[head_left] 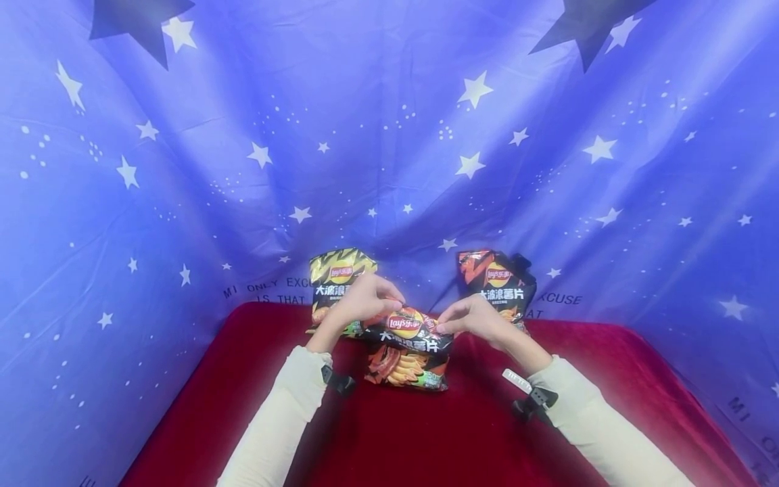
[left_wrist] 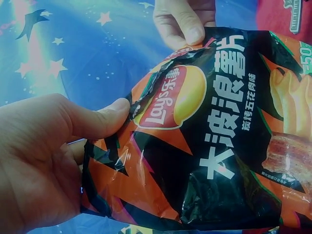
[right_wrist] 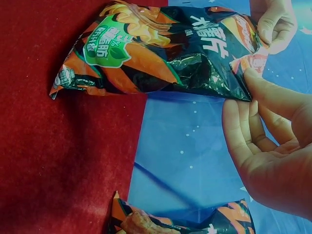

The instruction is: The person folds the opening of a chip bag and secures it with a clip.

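From where I sit at the controls, the black-and-orange chip bag (head_left: 414,343) is in the middle of the view, between my two hands at the front of the red-covered desk (head_left: 487,426), with a yellow-and-black bag (head_left: 328,276) behind it to the left and a red-and-black bag (head_left: 498,277) behind it to the right. My left grip (head_left: 365,301) is closed to a pinch on one upper corner, thumb on the printed face and fingers behind; my right grip (head_left: 477,318) pinches the other upper corner the same way. The top edge between them is crumpled, and I cannot tell whether the seam has parted, nor whether the bottom bears on the cloth. I'd expect it to be very light, with a thin, slick, shiny film that creases easily and could slide between dry fingertips, and brittle chips inside that would crack under a squeeze. So I'd take hold of it just as here, by the flat margin at the upper corners, pinching firmly on film alone, and keep pressure off the plump middle, where air and chips would shift and give.
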`<move>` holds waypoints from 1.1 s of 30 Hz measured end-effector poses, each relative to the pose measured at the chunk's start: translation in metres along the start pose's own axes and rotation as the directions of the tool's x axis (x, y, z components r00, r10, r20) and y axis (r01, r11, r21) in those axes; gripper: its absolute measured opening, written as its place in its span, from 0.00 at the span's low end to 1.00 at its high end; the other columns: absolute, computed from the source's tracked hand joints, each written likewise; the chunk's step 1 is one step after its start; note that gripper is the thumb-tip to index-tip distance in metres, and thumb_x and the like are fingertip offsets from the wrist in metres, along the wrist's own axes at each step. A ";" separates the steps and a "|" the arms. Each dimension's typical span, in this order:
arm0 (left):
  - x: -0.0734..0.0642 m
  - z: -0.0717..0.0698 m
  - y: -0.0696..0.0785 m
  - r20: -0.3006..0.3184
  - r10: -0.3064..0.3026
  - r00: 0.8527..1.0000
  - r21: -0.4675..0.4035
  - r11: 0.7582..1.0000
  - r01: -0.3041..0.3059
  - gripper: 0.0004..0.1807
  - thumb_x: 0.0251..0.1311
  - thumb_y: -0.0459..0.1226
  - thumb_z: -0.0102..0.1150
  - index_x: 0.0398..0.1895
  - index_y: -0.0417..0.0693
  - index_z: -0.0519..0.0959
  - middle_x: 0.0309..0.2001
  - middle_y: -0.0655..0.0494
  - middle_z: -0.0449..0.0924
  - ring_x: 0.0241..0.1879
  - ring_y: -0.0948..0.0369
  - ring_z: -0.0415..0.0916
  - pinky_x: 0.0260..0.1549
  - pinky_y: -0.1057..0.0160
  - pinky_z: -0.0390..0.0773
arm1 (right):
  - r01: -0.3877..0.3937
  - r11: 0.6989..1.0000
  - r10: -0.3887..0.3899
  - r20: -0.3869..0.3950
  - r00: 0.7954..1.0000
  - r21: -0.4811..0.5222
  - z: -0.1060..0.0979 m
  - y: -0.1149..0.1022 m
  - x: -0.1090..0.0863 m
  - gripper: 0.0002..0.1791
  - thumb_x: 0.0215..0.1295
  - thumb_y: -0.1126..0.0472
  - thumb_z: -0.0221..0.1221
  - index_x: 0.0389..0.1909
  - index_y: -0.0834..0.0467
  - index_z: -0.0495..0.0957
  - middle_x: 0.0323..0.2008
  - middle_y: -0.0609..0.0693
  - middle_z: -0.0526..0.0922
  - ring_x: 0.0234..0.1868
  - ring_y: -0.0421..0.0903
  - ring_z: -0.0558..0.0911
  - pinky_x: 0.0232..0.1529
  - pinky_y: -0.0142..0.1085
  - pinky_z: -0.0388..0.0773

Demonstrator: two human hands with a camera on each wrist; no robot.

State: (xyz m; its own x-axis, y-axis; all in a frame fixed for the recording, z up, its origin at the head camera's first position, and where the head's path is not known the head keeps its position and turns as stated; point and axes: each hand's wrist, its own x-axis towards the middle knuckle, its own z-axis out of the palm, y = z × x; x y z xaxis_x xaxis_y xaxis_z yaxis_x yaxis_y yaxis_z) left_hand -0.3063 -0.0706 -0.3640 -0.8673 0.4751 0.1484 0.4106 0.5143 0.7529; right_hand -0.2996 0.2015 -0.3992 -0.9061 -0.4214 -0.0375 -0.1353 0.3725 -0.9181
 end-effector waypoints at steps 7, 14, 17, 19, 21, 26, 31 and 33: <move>0.001 0.001 -0.001 -0.006 0.016 1.000 -0.018 1.000 -0.016 0.06 0.61 0.31 0.68 0.40 0.41 0.88 0.33 0.49 0.89 0.15 0.64 0.73 0.26 0.67 0.79 | -0.002 1.000 0.002 0.013 1.000 -0.014 -0.001 -0.002 0.000 0.13 0.57 0.67 0.72 0.41 0.70 0.85 0.34 0.55 0.91 0.33 0.43 0.86 0.39 0.39 0.86; 0.001 0.002 -0.002 -0.019 0.033 0.999 0.021 0.999 -0.032 0.06 0.61 0.32 0.68 0.40 0.43 0.89 0.38 0.49 0.90 0.20 0.65 0.76 0.36 0.65 0.82 | -0.018 1.000 0.019 0.027 0.999 -0.015 -0.002 -0.003 0.000 0.13 0.57 0.65 0.72 0.40 0.70 0.86 0.34 0.54 0.91 0.34 0.44 0.86 0.39 0.41 0.87; 0.000 0.002 -0.001 -0.024 0.039 0.999 0.027 0.999 -0.039 0.06 0.61 0.32 0.68 0.40 0.43 0.89 0.38 0.49 0.90 0.23 0.65 0.78 0.40 0.64 0.82 | -0.020 1.000 0.021 0.039 0.999 -0.024 -0.003 -0.004 0.000 0.13 0.57 0.65 0.72 0.40 0.69 0.86 0.35 0.54 0.91 0.35 0.44 0.87 0.40 0.41 0.87; 0.000 0.002 -0.001 -0.027 0.047 0.999 0.025 0.999 -0.046 0.06 0.61 0.31 0.68 0.40 0.42 0.89 0.39 0.49 0.90 0.24 0.66 0.78 0.41 0.64 0.82 | -0.020 0.999 0.021 0.048 0.999 -0.037 -0.005 -0.004 -0.001 0.13 0.57 0.64 0.72 0.41 0.67 0.86 0.35 0.54 0.91 0.36 0.44 0.87 0.41 0.42 0.88; -0.001 0.002 -0.002 -0.026 0.046 0.999 0.012 0.999 -0.046 0.06 0.61 0.31 0.68 0.40 0.42 0.89 0.38 0.48 0.90 0.21 0.66 0.76 0.38 0.65 0.82 | -0.018 0.998 0.022 0.059 0.998 -0.055 -0.006 -0.005 -0.002 0.14 0.58 0.62 0.72 0.42 0.66 0.87 0.36 0.53 0.91 0.37 0.45 0.87 0.42 0.42 0.88; -0.001 0.003 -0.004 -0.031 0.043 0.999 0.000 0.999 -0.043 0.06 0.61 0.31 0.68 0.40 0.42 0.89 0.37 0.48 0.90 0.16 0.66 0.74 0.31 0.66 0.81 | -0.003 0.996 0.010 0.077 0.997 -0.090 -0.015 -0.004 -0.007 0.16 0.63 0.58 0.69 0.46 0.65 0.86 0.39 0.57 0.91 0.37 0.53 0.87 0.41 0.44 0.87; -0.002 0.004 -0.005 -0.061 0.051 0.997 0.041 0.998 -0.049 0.05 0.60 0.33 0.69 0.38 0.44 0.89 0.38 0.51 0.90 0.29 0.64 0.82 0.40 0.64 0.82 | -0.013 0.993 0.021 0.064 0.998 -0.114 -0.031 0.006 -0.015 0.19 0.68 0.55 0.65 0.48 0.68 0.84 0.37 0.60 0.89 0.36 0.51 0.87 0.40 0.44 0.88; -0.002 0.005 -0.005 -0.068 0.050 0.996 0.050 0.998 -0.047 0.05 0.60 0.33 0.69 0.38 0.45 0.89 0.38 0.52 0.91 0.34 0.62 0.83 0.44 0.62 0.83 | -0.033 0.992 0.041 0.060 0.997 -0.124 -0.039 0.012 -0.020 0.20 0.69 0.55 0.65 0.49 0.68 0.83 0.36 0.58 0.89 0.35 0.49 0.87 0.40 0.44 0.88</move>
State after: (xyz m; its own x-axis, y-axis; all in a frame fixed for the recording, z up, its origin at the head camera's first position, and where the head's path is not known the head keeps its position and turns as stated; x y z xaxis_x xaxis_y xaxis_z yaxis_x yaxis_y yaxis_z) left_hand -0.3052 -0.0706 -0.3713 -0.8626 0.4511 0.2290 0.4644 0.5266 0.7121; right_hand -0.2991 0.2467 -0.3940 -0.8854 -0.4543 -0.0986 -0.1535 0.4858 -0.8605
